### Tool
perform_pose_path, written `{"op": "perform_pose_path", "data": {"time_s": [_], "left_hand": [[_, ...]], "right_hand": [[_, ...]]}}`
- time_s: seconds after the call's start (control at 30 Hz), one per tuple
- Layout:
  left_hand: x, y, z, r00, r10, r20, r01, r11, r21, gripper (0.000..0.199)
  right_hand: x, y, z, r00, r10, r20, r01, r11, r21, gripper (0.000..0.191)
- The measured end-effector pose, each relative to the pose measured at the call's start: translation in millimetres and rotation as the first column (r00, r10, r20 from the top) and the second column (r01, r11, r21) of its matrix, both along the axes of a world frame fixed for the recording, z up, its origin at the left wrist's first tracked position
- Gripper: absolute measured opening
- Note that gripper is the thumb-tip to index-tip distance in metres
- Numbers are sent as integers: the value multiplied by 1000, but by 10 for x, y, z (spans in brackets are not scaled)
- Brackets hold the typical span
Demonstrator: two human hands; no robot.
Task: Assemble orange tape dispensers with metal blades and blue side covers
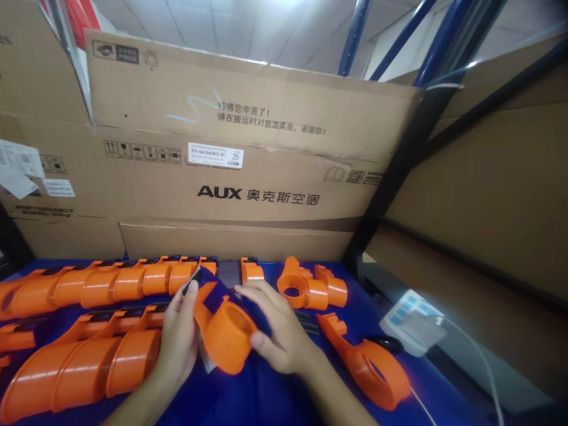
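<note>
An orange plastic tape dispenser (231,340), with a round ring and a flat arm, is held up over the blue table. My left hand (180,331) grips its arm side, the thumb lying by a dark strip (194,279) at the top. On the other side, my right hand (281,328) has its thumb against the ring's edge and its fingers curved behind, partly hidden. Beyond the hands lies a phone (229,272). To the right rests a separate orange dispenser (377,370), near a black oval object (385,343).
Rows of orange dispensers (91,361) line the left side, and several more (316,293) stand at the back right. A white power strip (410,319) with a plug and cable sits at right. Cardboard (266,171) walls the back, beside a black rack post (390,177).
</note>
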State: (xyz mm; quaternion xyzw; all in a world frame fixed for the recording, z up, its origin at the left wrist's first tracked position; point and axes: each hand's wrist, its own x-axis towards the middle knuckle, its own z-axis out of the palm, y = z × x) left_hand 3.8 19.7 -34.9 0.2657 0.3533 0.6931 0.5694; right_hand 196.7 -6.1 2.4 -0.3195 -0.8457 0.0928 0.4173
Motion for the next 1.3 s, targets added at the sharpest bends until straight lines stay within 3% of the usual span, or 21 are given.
{"op": "perform_pose_path", "data": {"time_s": [0.07, 0.17, 0.3, 0.43, 0.53, 0.6, 0.73, 0.83, 1.0, 1.3], "left_hand": [[0, 9, 26, 1000, 5, 29, -5, 1000, -21, 38], [-8, 45, 1, 1000, 4, 28, -3, 1000, -29, 41], [-29, 76, -47, 994, -104, -31, 102, 993, -53, 56], [-46, 55, -33, 945, -311, -103, 307, 950, -54, 67], [-70, 62, -41, 954, -276, -118, 271, 961, -55, 66], [-89, 81, -68, 969, -201, -142, 196, 979, -49, 57], [-89, 83, -121, 965, -185, -186, 185, 983, -20, 40], [-55, 34, -127, 941, -241, -237, 243, 970, -19, 33], [-19, -21, -106, 928, -250, -275, 255, 967, -17, 33], [-8, -11, -109, 919, -268, -288, 272, 962, -27, 34]], "right_hand": [[36, -21, 6, 997, 4, 82, -15, 991, 134, 83], [27, -32, -25, 987, -45, 152, 8, 973, 230, 79], [23, 2, -65, 992, -124, 18, 114, 956, 269, 72], [87, 65, -35, 937, -267, -226, 291, 953, 80, 56], [168, 134, 29, 781, -429, -454, 429, 897, -109, 44], [253, 189, 74, 658, -526, -539, 513, 837, -191, 48], [467, 296, 101, 528, -758, -383, 735, 634, -242, 63], [566, 362, 48, 528, -827, -196, 802, 561, -205, 62], [515, 433, -80, 562, -827, -6, 821, 558, -118, 60], [390, 462, -200, 598, -800, 58, 801, 598, -13, 56]]}}
